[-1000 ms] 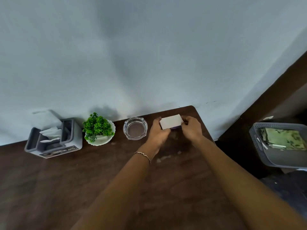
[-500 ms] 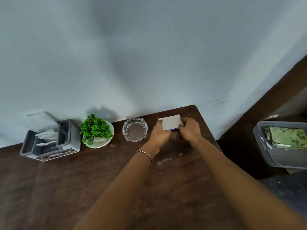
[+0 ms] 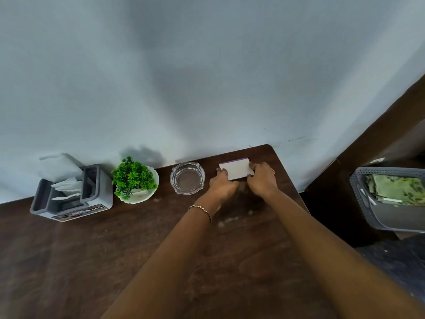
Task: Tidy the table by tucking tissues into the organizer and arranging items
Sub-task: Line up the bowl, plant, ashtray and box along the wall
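Note:
A small white box with a purple edge (image 3: 236,168) lies near the far right corner of the dark wooden table (image 3: 96,254). My left hand (image 3: 222,184) grips its left end and my right hand (image 3: 262,179) grips its right end. To the left stand a clear glass ashtray (image 3: 187,178), a small green plant in a white bowl (image 3: 135,180), and a grey organizer (image 3: 71,194) with white tissues (image 3: 69,185) sticking out of its middle slot.
A pale wall runs right behind the table's far edge. Past the table's right edge, lower down, a grey plastic basket (image 3: 391,217) holds green patterned cloth. The near half of the table is bare wood.
Both hands have pushed the white box a little farther toward the wall, keeping hold of its two ends. The other items have stayed put.

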Motion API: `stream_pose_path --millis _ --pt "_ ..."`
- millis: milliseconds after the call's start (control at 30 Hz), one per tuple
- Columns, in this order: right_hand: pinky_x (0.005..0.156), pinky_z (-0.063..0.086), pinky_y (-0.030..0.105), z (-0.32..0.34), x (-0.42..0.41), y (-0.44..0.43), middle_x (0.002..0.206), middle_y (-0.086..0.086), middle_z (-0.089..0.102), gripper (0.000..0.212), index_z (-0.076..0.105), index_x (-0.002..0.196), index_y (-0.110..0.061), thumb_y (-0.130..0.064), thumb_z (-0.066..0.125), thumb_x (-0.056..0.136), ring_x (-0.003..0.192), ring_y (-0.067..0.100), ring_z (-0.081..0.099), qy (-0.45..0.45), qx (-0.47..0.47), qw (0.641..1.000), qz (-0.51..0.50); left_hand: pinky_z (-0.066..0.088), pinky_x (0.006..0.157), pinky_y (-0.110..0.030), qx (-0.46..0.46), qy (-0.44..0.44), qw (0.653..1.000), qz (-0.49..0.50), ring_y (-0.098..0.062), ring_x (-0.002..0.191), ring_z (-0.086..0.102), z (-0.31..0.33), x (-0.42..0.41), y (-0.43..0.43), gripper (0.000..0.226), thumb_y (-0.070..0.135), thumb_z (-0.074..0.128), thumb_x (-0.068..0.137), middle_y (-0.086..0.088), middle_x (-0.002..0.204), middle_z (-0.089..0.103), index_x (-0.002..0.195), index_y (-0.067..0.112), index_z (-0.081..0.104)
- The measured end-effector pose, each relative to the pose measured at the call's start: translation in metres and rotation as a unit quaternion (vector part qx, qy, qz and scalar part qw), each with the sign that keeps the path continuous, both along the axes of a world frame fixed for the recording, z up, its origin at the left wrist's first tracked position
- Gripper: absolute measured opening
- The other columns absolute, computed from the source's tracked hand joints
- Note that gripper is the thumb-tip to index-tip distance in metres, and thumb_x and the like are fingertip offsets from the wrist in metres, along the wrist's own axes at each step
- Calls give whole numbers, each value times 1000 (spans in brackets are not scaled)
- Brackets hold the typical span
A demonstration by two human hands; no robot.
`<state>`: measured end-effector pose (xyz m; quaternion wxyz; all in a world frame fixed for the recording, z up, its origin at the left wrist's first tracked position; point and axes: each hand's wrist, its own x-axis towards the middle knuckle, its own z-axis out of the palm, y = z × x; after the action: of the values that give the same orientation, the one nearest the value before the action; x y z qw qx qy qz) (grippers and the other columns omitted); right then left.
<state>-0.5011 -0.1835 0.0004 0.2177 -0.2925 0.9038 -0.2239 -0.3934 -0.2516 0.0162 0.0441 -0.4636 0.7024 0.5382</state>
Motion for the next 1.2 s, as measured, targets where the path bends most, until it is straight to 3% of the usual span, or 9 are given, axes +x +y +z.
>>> stream_pose_path --millis 200,267,400,500,567,667,933,1067,1200 --pt "111 30 40 9 7 10 142 19 37 56 33 146 -14 -17 51 93 130 39 40 -22 -2 1000 -5 50 100 -43 41 59 996 52 -30 118 57 -50 -6 -12 87 35 53 51 -14 147 43 136 16 43" --pt "111 30 41 16 13 17 141 19 39 56 35 145 -14 -17 53 92 130 39 40 -31 -16 999 -13 52 97 -39 58 89 992 70 -25 111 62 -29 5 -2 83 31 56 52 -14 140 51 133 14 48" --pt "110 33 40 30 36 33 139 15 43 52 42 140 -16 -19 56 90 130 34 41 -34 -68 997 -3 48 78 -22 76 172 975 115 -16 90 60 35 36 33 35 -3 49 83 -2 104 63 114 9 57" --pt "106 39 36 30 67 53 129 11 51 35 57 124 -17 -20 58 89 122 27 49 -32 -131 991 4 48 67 -21 100 202 960 166 -17 80 59 46 67 51 43 -4 46 85 -7 98 64 125 12 50" --pt "102 40 30 28 96 67 120 8 58 26 64 112 -18 -13 60 87 115 22 54 -36 -167 985 28 46 51 -15 113 207 951 198 -9 67 58 51 97 63 46 -4 46 87 -4 90 61 129 14 47" --pt "97 44 26 25 143 84 111 7 58 26 69 103 -17 -3 62 82 105 20 60 -71 -195 976 67 40 45 -9 74 201 947 240 2 48 53 46 153 82 45 -5 46 88 3 80 55 131 7 47" --pt "106 40 31 26 266 102 109 -4 54 25 69 100 -23 -6 61 83 113 17 57 -134 -166 951 222 38 50 -12 88 234 863 438 -6 68 50 37 312 139 28 -8 41 89 1 91 57 96 15 55" --pt "101 45 38 31 320 100 111 4 60 28 60 94 -31 -5 60 83 100 17 61 -157 -160 927 302 41 67 -21 89 243 819 512 -7 75 51 33 375 165 22 4 45 95 3 93 59 110 13 57" --pt "95 44 25 33 368 100 109 5 56 26 62 98 -25 -3 60 85 98 18 59 -191 -144 897 373 42 67 -24 89 273 760 582 -9 74 50 34 429 188 18 7 49 95 -1 91 59 110 10 58"
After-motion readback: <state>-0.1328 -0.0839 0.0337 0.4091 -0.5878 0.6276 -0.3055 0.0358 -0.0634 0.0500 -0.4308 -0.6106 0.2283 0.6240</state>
